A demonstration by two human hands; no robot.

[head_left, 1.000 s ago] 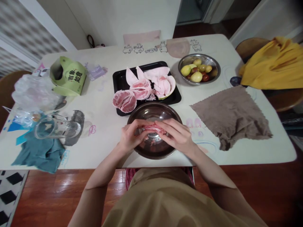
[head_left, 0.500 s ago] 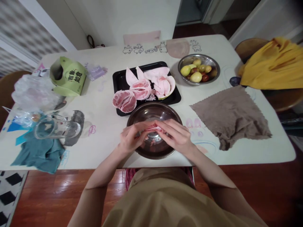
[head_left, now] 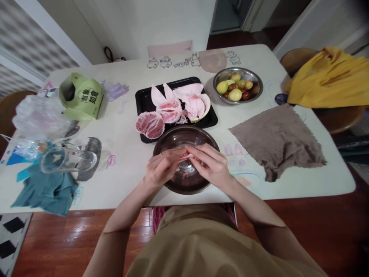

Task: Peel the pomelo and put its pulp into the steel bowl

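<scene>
Over a round metal bowl [head_left: 173, 134], my left hand [head_left: 162, 166] and my right hand [head_left: 211, 163] meet with closed fingers on a pink pomelo segment [head_left: 186, 154]. Both hands grip it, and the fingers cover much of it. A few small pink bits of flesh [head_left: 185, 174] lie in the bottom of the bowl. Just behind the bowl stands a black tray [head_left: 143, 100], holding two peeled pieces of pomelo [head_left: 150, 125] and, on its right, pale pomelo peel [head_left: 198, 105].
A steel bowl of small yellow and red fruits [head_left: 235, 94] stands back right, near a brown cloth [head_left: 276, 138]. At left are a green paper box [head_left: 82, 98], a clear plastic bag [head_left: 42, 115], a glass jug [head_left: 66, 159] and a teal cloth [head_left: 46, 188]. Yellow fabric [head_left: 328, 84] drapes a chair.
The fingers of my left hand have curled in more around the pomelo segment. Both hands stay over the bowl. The whole view has shifted slightly.
</scene>
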